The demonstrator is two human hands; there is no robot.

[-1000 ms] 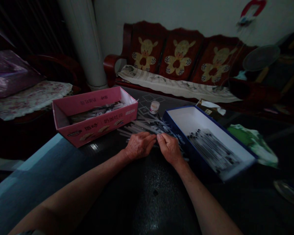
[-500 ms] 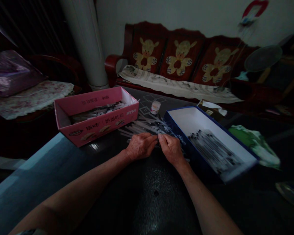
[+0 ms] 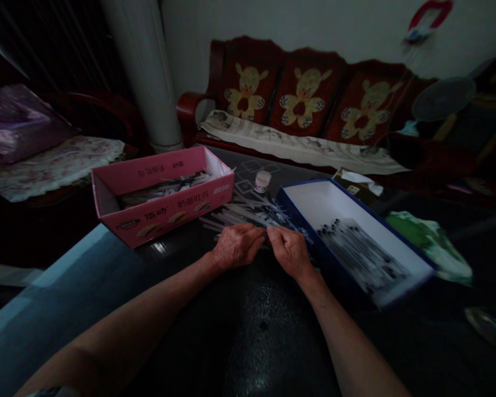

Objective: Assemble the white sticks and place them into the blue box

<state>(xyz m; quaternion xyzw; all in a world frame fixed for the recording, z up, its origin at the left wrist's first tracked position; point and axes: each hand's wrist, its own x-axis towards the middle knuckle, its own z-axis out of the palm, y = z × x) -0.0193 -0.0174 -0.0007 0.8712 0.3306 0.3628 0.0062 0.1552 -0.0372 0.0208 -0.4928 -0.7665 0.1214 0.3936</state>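
Two open boxes flank the working space on a dark table [image 3: 215, 331]. Leftmost, the pink box [image 3: 165, 219] holds slender sticks [image 3: 176, 186], its left end reaching the table's edge. Then loose pale sticks [image 3: 248, 209] fill the gap between boxes, a small tub [image 3: 262, 181] just behind. The left hand [image 3: 237, 246] and right hand [image 3: 288, 251], fingers curled, nearly meet at the near side of that pile; it is too dim to tell what they grip, if anything. Most room lies nearer the person, below the forearms. Rightward, the blue box [image 3: 301, 220] stands close beside the right hand, dark-tipped sticks [image 3: 355, 251] lined up inside. Compared with half a second ago, hands and boxes look practically unchanged.
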